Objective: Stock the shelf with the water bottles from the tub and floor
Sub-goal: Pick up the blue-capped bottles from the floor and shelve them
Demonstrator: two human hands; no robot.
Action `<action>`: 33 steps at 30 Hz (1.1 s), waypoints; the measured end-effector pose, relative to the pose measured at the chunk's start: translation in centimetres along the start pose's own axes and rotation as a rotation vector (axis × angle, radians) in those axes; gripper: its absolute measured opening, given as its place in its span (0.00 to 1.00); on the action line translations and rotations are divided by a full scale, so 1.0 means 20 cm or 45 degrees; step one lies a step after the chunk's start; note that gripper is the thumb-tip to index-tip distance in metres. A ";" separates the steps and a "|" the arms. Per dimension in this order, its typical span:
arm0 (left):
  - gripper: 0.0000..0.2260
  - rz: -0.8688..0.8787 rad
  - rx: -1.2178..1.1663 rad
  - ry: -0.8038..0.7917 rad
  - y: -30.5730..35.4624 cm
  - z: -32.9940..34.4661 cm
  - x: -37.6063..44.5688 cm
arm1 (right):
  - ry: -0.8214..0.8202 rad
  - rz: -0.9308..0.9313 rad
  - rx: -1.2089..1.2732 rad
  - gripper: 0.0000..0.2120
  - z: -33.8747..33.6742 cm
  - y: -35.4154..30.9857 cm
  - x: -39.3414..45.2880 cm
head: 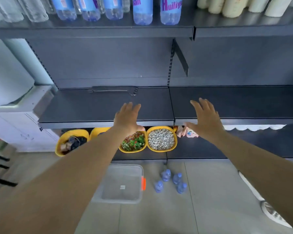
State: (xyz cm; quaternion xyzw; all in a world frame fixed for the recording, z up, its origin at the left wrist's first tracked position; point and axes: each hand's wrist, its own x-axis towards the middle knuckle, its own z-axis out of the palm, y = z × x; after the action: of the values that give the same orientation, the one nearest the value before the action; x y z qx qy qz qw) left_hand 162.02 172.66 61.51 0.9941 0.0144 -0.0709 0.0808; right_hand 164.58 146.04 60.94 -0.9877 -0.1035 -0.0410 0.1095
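Observation:
My left hand and my right hand are stretched out flat, fingers apart, over the front edge of the dark grey middle shelf. Neither holds anything. Below on the tiled floor stands a clear plastic tub with an orange latch; I see no bottles in it. Right of the tub, several small blue-capped water bottles stand upright on the floor. The top shelf carries large water bottles with blue labels.
Yellow bowls of dried goods sit on the bottom shelf, under my hands. A loose metal bracket lies at the back of the middle shelf. White cabinet at left. Pale cream bottles at top right. A shoe shows at lower right.

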 end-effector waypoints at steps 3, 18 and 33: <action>0.44 -0.044 -0.031 -0.097 0.07 0.34 0.00 | -0.086 0.011 0.017 0.39 0.26 0.16 -0.07; 0.45 -0.444 -0.414 -0.571 0.41 2.14 -0.08 | -0.615 0.180 0.204 0.39 1.68 1.00 -0.51; 0.46 -0.798 -0.849 -0.445 0.19 3.70 0.28 | -0.607 0.692 0.758 0.40 3.24 1.31 -0.67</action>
State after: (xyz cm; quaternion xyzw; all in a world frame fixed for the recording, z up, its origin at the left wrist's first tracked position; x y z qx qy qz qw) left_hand 157.47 157.03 -10.93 0.8351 0.3210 -0.2492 0.3707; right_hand 160.83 132.91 -8.95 -0.8865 0.1293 0.2486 0.3681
